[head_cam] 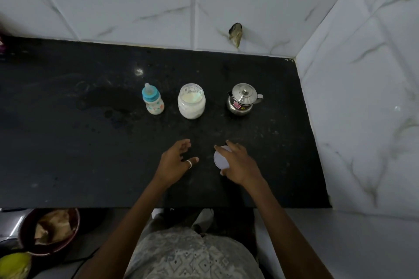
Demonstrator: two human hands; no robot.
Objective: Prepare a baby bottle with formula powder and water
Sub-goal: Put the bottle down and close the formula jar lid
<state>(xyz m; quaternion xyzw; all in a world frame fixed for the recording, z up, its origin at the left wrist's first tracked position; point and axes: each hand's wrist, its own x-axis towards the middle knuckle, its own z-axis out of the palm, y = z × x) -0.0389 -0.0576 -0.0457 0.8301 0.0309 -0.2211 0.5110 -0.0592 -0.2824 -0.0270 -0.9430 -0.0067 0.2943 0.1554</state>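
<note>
Formula jar (191, 104), uncapped, is seen at 12 o'clock on the dark surface (68, 142), flanked by baby bottle (153, 102) at 11 and steel kettle (243, 99) at 1. The right hand (238, 165) grip is closed round the light, rigid lid (221, 158); the left hand (174, 161) grip is spread, empty. The small, smooth bottle is probably best taken round its waist.

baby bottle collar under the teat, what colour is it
Light blue collar, seen in the head view.

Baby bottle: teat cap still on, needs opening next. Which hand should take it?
Left, probably. The left hand is empty with fingers spread, and sits on the baby bottle's side. The right hand is occupied with the white lid off the open powder jar.
</note>
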